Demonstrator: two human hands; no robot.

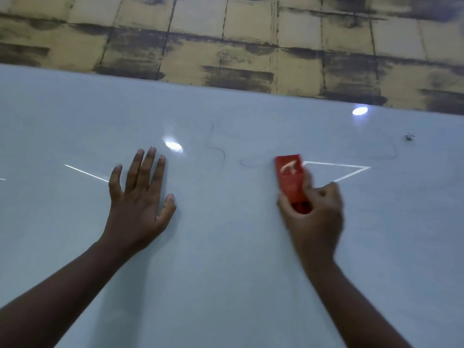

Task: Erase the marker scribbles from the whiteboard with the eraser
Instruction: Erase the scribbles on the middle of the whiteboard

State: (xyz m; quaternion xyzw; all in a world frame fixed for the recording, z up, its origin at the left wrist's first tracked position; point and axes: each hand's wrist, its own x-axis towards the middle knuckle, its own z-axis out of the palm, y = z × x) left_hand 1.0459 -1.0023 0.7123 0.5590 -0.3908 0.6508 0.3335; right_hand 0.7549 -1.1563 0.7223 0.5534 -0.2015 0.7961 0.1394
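Right hand (312,217) grips red eraser (291,179) on whiteboard (226,272); left hand (138,197) flat.

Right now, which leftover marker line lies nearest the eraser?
The faint curve just left of the red eraser, which the right hand grips. The S-shaped squiggle lies farther left, toward the flat left hand.

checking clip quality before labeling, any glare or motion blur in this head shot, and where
Head view: bright glare spots on the whiteboard and thin reflected light lines; the right hand and red eraser are motion-smeared; the left hand is sharp; the faint scribbles are low in contrast; overall lighting is dim.
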